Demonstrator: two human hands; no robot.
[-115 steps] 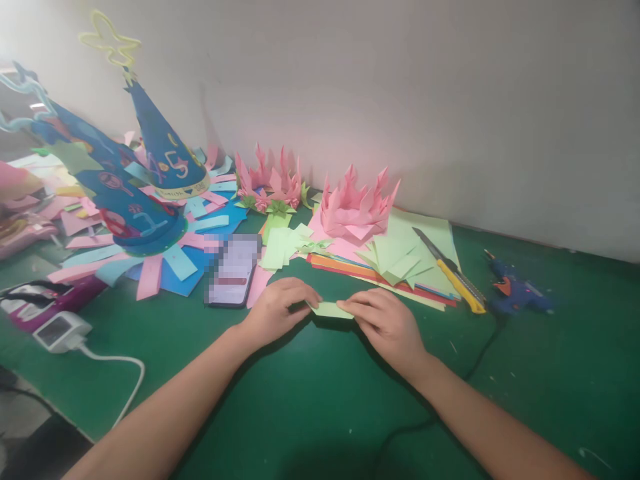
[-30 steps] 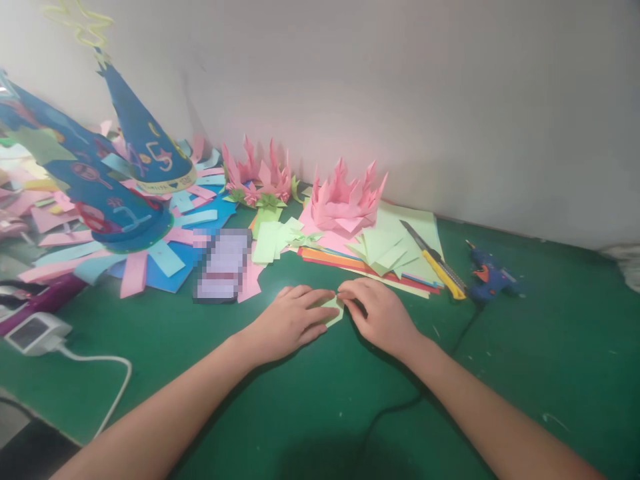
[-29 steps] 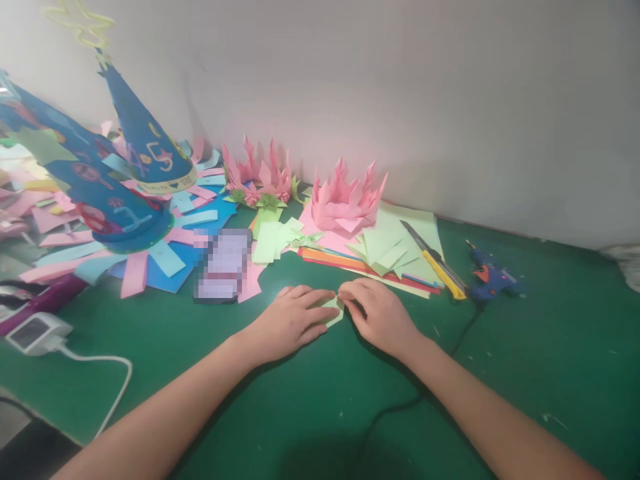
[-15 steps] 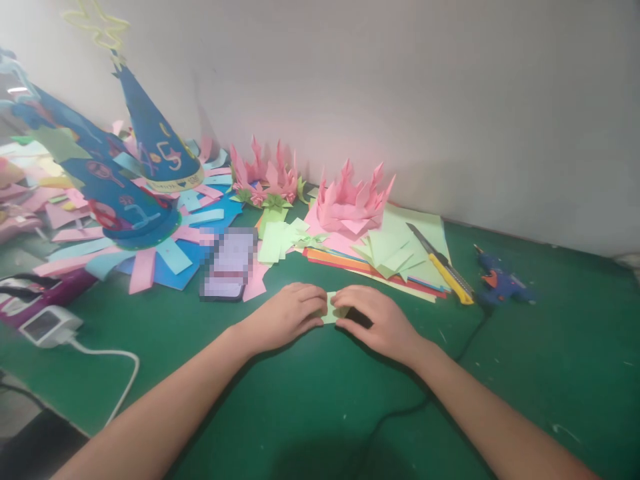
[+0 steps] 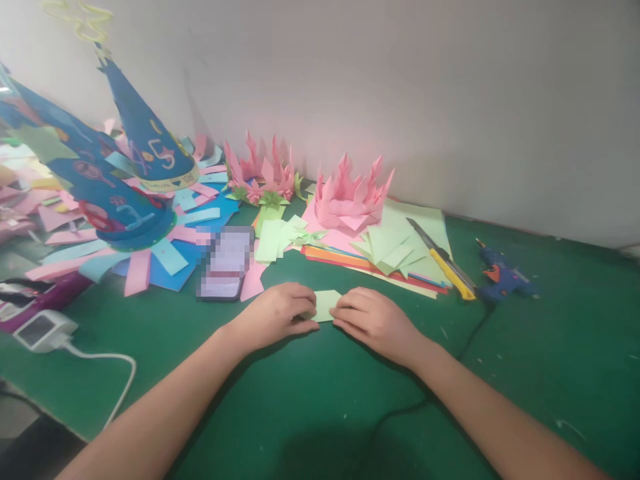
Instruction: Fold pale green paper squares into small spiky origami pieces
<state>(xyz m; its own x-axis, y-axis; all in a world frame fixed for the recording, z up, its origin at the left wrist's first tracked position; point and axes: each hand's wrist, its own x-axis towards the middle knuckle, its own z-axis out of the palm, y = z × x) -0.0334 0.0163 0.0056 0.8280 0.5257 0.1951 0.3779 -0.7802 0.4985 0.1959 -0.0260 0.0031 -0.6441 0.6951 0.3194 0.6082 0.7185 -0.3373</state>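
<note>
A small piece of light green paper [image 5: 326, 306] lies low over the green table between my hands, its far right corner slanted as if folded. My left hand [image 5: 283, 312] has its fingers closed on the paper's left end and hides part of it. At the right end, my right hand [image 5: 377, 323] pinches the edge between thumb and fingers. Just beyond the hands are loose light green paper pieces [image 5: 393, 250] on a stack of coloured sheets [image 5: 425, 286].
Pink folded-paper crowns [image 5: 350, 200] stand by the wall, with blue cone hats [image 5: 145, 127] at left. A phone [image 5: 227, 260] lies left of centre. A yellow utility knife [image 5: 450, 270] and blue glue gun [image 5: 505, 279] lie right; a white plug-in device [image 5: 45, 331] trails a cable.
My hands have drawn slightly apart, so more of the green paper shows. The fingers of my right hand have come together at its right end. The view has shifted a little.
</note>
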